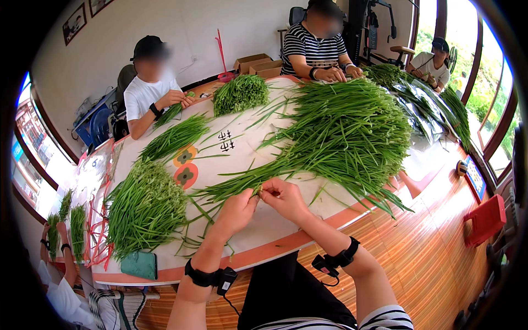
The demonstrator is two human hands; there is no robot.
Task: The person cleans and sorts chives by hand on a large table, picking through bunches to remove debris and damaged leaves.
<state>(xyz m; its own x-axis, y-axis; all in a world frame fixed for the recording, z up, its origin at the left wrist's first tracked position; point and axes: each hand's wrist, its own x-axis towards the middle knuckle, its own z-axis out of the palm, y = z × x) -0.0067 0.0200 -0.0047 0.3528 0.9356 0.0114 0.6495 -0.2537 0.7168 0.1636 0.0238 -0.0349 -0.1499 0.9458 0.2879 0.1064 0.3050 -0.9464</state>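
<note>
My left hand (240, 209) and my right hand (284, 199) meet over the near side of the table, fingers closed in pinches. Between their fingertips is a small yellowish-green bit of garlic chive (257, 191); most of it is hidden by the fingers. Just beyond my hands lie loose garlic chive stalks (228, 186), running toward a large heap of garlic chives (352, 126) at the right. On the left is another big pile of garlic chives (147, 209), with pale cut ends toward its right side. Black straps with small boxes circle both my wrists.
A green phone-like case (139, 265) lies at the table's (264, 254) near left edge. Red ties (100, 220) hang beside the left pile. Several people sit around the table handling chives. A smaller chive bunch (240, 94) lies at the back. A red stool (485, 221) stands right.
</note>
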